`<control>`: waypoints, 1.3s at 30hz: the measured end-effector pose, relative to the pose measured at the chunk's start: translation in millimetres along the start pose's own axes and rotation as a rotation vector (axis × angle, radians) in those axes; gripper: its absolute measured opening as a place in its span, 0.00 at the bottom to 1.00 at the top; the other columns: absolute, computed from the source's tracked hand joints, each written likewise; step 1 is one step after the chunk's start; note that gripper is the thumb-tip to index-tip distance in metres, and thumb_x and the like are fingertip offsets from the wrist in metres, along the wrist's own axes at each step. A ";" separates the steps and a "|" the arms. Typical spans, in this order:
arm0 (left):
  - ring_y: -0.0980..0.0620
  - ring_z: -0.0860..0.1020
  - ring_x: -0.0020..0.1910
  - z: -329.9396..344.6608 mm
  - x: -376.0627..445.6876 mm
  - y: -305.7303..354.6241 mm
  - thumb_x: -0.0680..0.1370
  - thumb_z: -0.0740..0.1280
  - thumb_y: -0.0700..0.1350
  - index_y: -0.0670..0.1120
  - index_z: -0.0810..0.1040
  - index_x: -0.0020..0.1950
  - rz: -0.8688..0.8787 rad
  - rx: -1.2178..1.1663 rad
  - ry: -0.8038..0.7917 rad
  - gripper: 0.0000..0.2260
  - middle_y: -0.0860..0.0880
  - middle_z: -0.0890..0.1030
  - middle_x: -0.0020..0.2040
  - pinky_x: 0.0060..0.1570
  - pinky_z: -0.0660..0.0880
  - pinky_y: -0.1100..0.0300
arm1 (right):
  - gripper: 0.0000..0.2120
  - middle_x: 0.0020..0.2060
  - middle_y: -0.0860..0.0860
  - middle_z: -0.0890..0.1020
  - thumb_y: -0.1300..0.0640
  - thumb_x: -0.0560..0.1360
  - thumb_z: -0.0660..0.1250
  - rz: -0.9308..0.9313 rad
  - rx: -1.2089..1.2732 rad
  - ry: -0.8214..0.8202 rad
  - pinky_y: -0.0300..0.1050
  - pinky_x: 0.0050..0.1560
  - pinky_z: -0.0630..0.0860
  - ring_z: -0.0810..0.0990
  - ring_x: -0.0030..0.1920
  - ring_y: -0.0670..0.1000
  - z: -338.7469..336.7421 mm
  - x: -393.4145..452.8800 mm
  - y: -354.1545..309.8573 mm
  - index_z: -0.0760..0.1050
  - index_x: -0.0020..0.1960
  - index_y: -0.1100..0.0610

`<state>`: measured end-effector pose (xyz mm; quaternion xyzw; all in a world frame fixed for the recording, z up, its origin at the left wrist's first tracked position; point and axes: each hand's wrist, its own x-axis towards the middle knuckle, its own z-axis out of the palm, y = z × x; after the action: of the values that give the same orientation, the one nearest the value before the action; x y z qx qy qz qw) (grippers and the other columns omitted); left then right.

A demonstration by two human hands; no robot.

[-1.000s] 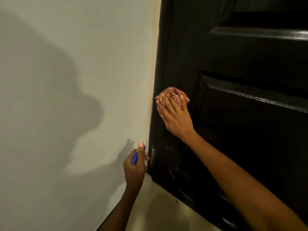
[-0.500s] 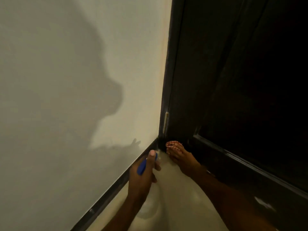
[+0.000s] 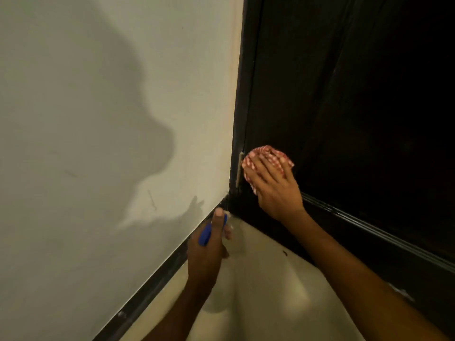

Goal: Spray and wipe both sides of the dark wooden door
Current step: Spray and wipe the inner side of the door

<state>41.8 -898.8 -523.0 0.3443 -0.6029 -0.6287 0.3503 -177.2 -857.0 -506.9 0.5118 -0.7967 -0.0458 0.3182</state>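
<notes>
**Low on the hinge side, cloth flat to the door**

Head view, the only one here: the dark wooden door fills the right of the picture, meeting the pale wall at its hinge edge. The right hand lies just beside that edge, low down, fingers straight and spread, pressing a red checked cloth flat against the wood. That rag looks soft and light, so I'd say a flat palm suits it best. Below the hinge, near the floor, the left hand is curled round a spray bottle, thumb on its blue top. The bottle's body is barely visible; probably light plastic, best held at the neck.
</notes>
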 end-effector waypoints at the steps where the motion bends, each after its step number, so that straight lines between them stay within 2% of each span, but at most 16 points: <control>1: 0.49 0.79 0.34 2.3 6.7 5.6 0.75 0.58 0.66 0.40 0.82 0.44 0.018 -0.006 -0.002 0.29 0.43 0.82 0.37 0.31 0.76 0.62 | 0.34 0.81 0.54 0.48 0.51 0.79 0.60 0.035 0.010 0.041 0.61 0.77 0.34 0.42 0.81 0.54 -6.5 9.2 1.9 0.52 0.82 0.51; 4: 0.50 0.79 0.34 5.0 20.6 13.8 0.76 0.59 0.63 0.39 0.82 0.44 0.069 -0.029 0.000 0.27 0.41 0.82 0.37 0.32 0.77 0.63 | 0.34 0.81 0.55 0.51 0.52 0.78 0.59 0.091 0.054 0.091 0.63 0.77 0.35 0.45 0.81 0.56 -8.9 22.7 -3.9 0.52 0.82 0.51; 9: 0.47 0.80 0.35 -2.3 29.5 4.9 0.78 0.60 0.62 0.40 0.82 0.44 0.080 -0.009 -0.010 0.26 0.42 0.83 0.36 0.31 0.76 0.61 | 0.38 0.81 0.58 0.50 0.55 0.75 0.60 -0.072 -0.005 -0.006 0.66 0.74 0.29 0.47 0.80 0.60 27.5 -8.0 -9.7 0.50 0.82 0.55; 11: 0.49 0.80 0.35 -6.2 28.8 4.3 0.77 0.59 0.62 0.40 0.82 0.46 0.066 -0.006 -0.019 0.26 0.42 0.83 0.37 0.31 0.76 0.63 | 0.38 0.81 0.59 0.50 0.55 0.75 0.60 -0.164 -0.047 -0.143 0.65 0.74 0.28 0.45 0.80 0.62 51.7 -37.2 -14.1 0.50 0.82 0.57; 13: 0.53 0.79 0.34 -9.7 24.7 4.8 0.77 0.57 0.62 0.39 0.82 0.47 0.062 -0.024 -0.027 0.27 0.41 0.82 0.38 0.31 0.76 0.68 | 0.37 0.81 0.60 0.46 0.55 0.77 0.58 -0.329 -0.140 -0.348 0.66 0.71 0.23 0.41 0.80 0.63 77.1 -69.6 -22.1 0.46 0.82 0.58; 16: 0.51 0.79 0.33 -16.7 16.4 -0.9 0.78 0.57 0.62 0.38 0.81 0.45 0.057 0.011 -0.059 0.28 0.42 0.82 0.37 0.31 0.76 0.62 | 0.35 0.81 0.58 0.44 0.54 0.80 0.56 -0.485 -0.218 -0.568 0.63 0.68 0.19 0.40 0.80 0.61 97.5 -89.1 -33.1 0.42 0.82 0.58; 19: 0.46 0.81 0.37 -21.3 5.1 -8.0 0.79 0.57 0.63 0.39 0.81 0.44 0.028 0.033 -0.086 0.28 0.44 0.83 0.38 0.32 0.76 0.56 | 0.34 0.81 0.57 0.45 0.53 0.81 0.56 -0.483 -0.199 -0.590 0.61 0.70 0.22 0.40 0.81 0.58 88.9 -82.5 -37.2 0.44 0.82 0.57; 23: 0.50 0.80 0.35 -10.6 -0.2 -4.0 0.78 0.59 0.64 0.39 0.82 0.45 0.008 0.055 -0.105 0.28 0.44 0.83 0.37 0.30 0.75 0.59 | 0.33 0.81 0.56 0.42 0.52 0.82 0.53 -0.505 -0.294 -0.574 0.62 0.68 0.23 0.36 0.80 0.58 69.9 -83.6 -27.7 0.41 0.81 0.56; 27: 0.53 0.79 0.33 13.1 10.0 15.8 0.76 0.59 0.65 0.39 0.82 0.46 -0.013 0.124 -0.251 0.30 0.44 0.83 0.37 0.31 0.76 0.62 | 0.35 0.81 0.55 0.42 0.51 0.81 0.56 -0.543 -0.323 -0.537 0.60 0.65 0.16 0.32 0.78 0.57 51.2 -109.9 15.4 0.42 0.81 0.55; 28: 0.54 0.80 0.33 18.7 12.5 24.7 0.76 0.59 0.66 0.41 0.83 0.47 -0.022 0.122 -0.277 0.28 0.45 0.83 0.38 0.31 0.76 0.63 | 0.35 0.81 0.54 0.45 0.51 0.80 0.58 -0.549 -0.282 -0.524 0.60 0.67 0.17 0.35 0.79 0.57 46.2 -123.5 30.7 0.45 0.82 0.54; 31: 0.55 0.82 0.36 34.1 15.4 46.5 0.76 0.59 0.66 0.45 0.83 0.51 -0.005 0.111 -0.336 0.26 0.45 0.83 0.40 0.34 0.77 0.61 | 0.34 0.75 0.54 0.68 0.54 0.69 0.71 -0.592 -0.242 -0.578 0.60 0.77 0.34 0.61 0.78 0.57 34.8 -182.4 73.3 0.69 0.75 0.54; 32: 0.53 0.82 0.37 38.1 12.3 50.4 0.76 0.60 0.66 0.44 0.83 0.52 -0.001 0.112 -0.350 0.27 0.43 0.84 0.42 0.34 0.77 0.58 | 0.36 0.74 0.54 0.71 0.54 0.66 0.75 -0.602 -0.256 -0.603 0.61 0.78 0.36 0.63 0.77 0.57 33.2 -209.5 85.8 0.71 0.74 0.54; 34: 0.52 0.82 0.38 43.7 -1.4 52.2 0.75 0.60 0.66 0.42 0.83 0.50 -0.007 0.098 -0.348 0.28 0.41 0.83 0.43 0.35 0.77 0.58 | 0.44 0.77 0.54 0.66 0.56 0.67 0.77 -0.579 -0.317 -0.777 0.62 0.76 0.30 0.55 0.78 0.56 19.3 -254.4 114.2 0.59 0.78 0.52; 36: 0.52 0.82 0.39 46.1 -17.0 47.6 0.74 0.60 0.67 0.42 0.82 0.49 -0.034 0.090 -0.326 0.28 0.42 0.83 0.43 0.36 0.78 0.57 | 0.45 0.81 0.54 0.51 0.61 0.75 0.70 -0.607 -0.367 -0.788 0.60 0.71 0.24 0.42 0.79 0.56 5.0 -290.7 138.7 0.42 0.80 0.53; 37: 0.51 0.82 0.40 47.9 -27.4 46.6 0.74 0.60 0.67 0.43 0.81 0.48 -0.053 0.100 -0.330 0.28 0.43 0.83 0.42 0.38 0.78 0.55 | 0.43 0.81 0.55 0.45 0.63 0.78 0.65 -0.602 -0.383 -0.839 0.61 0.67 0.22 0.38 0.79 0.57 -11.1 -304.0 146.5 0.38 0.80 0.53; 39: 0.48 0.82 0.41 49.3 -39.1 43.8 0.74 0.60 0.68 0.43 0.81 0.49 -0.081 0.111 -0.343 0.28 0.44 0.83 0.42 0.40 0.78 0.53 | 0.42 0.81 0.55 0.41 0.65 0.79 0.63 -0.579 -0.409 -0.876 0.62 0.66 0.24 0.37 0.80 0.59 -32.0 -306.9 151.1 0.38 0.81 0.52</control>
<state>21.0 -841.1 -477.0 0.2748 -0.6732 -0.6575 0.1973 -194.3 -518.4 -562.5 0.5704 -0.6565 -0.4930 0.0250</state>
